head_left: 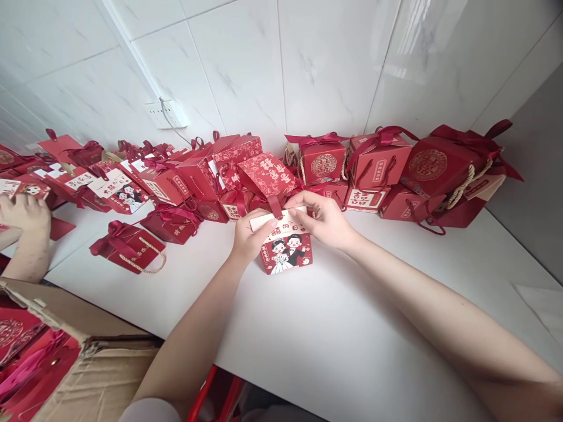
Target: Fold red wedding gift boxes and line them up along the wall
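Between my two hands is a small red and cream gift box (288,255) with a cartoon couple printed on its front. It stands upright on the white table, and a dark red ribbon loop (275,205) rises from its top. My left hand (253,234) grips the upper left corner, with the thumb along the cream top edge. On the upper right, my right hand (323,220) pinches the same edge between thumb and fingers. Just behind it is a red patterned box (268,174), partly covered by my hands.
Many red gift boxes with ribbons (380,161) are stacked along the tiled wall (325,58). A rope-handled red box (132,249) sits at the left. An opened cardboard carton (101,381) holds red items at lower left. Another person's hand (26,214) is at the left edge.
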Action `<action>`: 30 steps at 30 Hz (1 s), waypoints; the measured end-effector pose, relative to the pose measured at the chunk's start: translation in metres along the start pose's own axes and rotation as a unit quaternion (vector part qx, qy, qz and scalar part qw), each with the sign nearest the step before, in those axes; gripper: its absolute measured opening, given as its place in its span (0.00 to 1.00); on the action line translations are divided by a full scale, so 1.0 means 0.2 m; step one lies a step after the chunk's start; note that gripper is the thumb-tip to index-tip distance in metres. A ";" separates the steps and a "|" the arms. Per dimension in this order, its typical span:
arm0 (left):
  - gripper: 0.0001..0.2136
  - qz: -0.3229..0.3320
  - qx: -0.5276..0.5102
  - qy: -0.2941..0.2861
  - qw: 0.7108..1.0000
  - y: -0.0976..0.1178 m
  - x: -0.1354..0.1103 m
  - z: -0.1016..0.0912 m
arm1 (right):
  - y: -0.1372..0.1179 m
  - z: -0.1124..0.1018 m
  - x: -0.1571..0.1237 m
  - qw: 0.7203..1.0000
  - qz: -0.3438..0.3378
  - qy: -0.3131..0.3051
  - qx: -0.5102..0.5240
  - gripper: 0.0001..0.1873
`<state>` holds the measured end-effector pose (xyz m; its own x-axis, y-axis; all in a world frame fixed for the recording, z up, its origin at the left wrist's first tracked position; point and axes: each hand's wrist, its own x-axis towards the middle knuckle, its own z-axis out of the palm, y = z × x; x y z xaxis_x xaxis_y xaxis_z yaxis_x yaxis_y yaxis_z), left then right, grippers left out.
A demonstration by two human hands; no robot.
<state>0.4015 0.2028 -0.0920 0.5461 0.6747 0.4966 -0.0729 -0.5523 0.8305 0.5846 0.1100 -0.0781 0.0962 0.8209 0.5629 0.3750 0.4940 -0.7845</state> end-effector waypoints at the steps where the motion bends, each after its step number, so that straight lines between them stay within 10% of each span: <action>1: 0.10 -0.010 -0.018 -0.002 1.000 0.00 0.00 0.00 | -0.01 0.00 0.00 1.000 -0.019 0.002 0.004 0.06; 8: 0.11 -0.080 0.015 0.022 0.996 0.07 -0.02 0.07 | -0.06 0.04 -0.01 0.997 -0.081 0.007 -0.013 0.03; 15: 0.13 -0.098 0.026 0.011 0.995 0.07 -0.02 0.07 | -0.03 0.08 -0.01 0.996 0.006 0.079 0.047 0.11; 30: 0.18 -0.067 0.017 -0.011 0.998 0.04 -0.01 0.02 | 0.07 0.08 0.00 0.963 0.104 0.031 0.248 0.25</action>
<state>0.4039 0.1950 -0.0885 0.5677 0.7330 0.3748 0.0303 -0.4735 0.8803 0.5745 0.1216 -0.0932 0.1829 0.9055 0.3830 -0.1423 0.4099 -0.9010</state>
